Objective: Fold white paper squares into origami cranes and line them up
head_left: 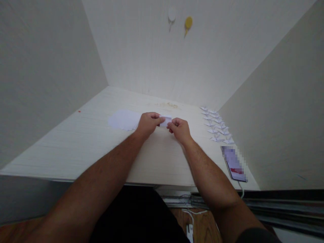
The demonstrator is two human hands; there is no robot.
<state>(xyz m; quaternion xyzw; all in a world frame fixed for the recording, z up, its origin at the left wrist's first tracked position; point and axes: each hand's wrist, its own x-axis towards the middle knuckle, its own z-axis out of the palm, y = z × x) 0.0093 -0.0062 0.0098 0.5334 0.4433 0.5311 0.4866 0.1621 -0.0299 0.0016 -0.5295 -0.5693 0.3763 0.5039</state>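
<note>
Between my two hands, a small white piece of paper (165,120) is held up just over the tabletop, with what looks like a fold along its upper edge. My left hand (150,124) pinches its left side between thumb and fingers. On the other side, my right hand (179,129) grips the lower right corner, thumb pressed against the fingers. Left of my left hand lies a spread of white paper sheets (123,118), partly hidden by that hand. To the right, folded paper cranes (216,125) stand in rows near the side wall.
A phone (233,163) with a cable lies at the table's right front. White panels enclose the white table (96,141) on three sides. A white hook (171,15) and a yellow hook (188,23) hang on the back panel. A power strip (189,233) rests on the floor below.
</note>
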